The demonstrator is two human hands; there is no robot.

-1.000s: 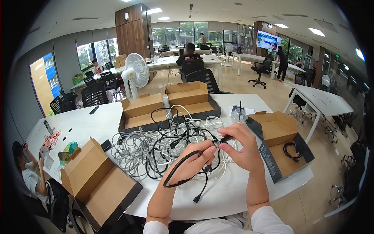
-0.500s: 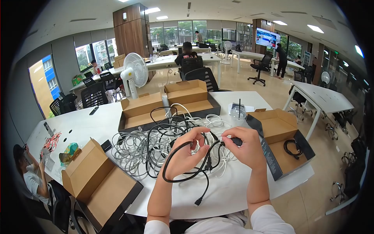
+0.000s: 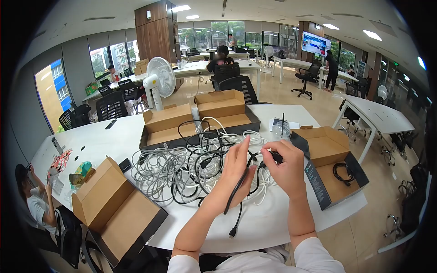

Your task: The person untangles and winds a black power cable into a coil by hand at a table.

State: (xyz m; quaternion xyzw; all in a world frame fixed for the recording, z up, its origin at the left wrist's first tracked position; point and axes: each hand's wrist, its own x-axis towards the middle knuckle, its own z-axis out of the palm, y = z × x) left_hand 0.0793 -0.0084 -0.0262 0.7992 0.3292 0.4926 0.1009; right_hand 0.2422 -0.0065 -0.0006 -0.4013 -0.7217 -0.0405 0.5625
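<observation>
Above the table (image 3: 268, 227), the right hand (image 3: 289, 166) keeps its grip closed on a black plug (image 3: 276, 157), while the left hand (image 3: 233, 168), its grip wide, has a black cable (image 3: 236, 190) lying across it, near the tangled cables (image 3: 166, 170).

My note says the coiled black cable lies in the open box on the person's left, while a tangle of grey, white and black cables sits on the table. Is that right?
Not quite: the head view shows the coiled black cable in the open box on the person's right. The tangle of cables is on the table, as you say.
</observation>
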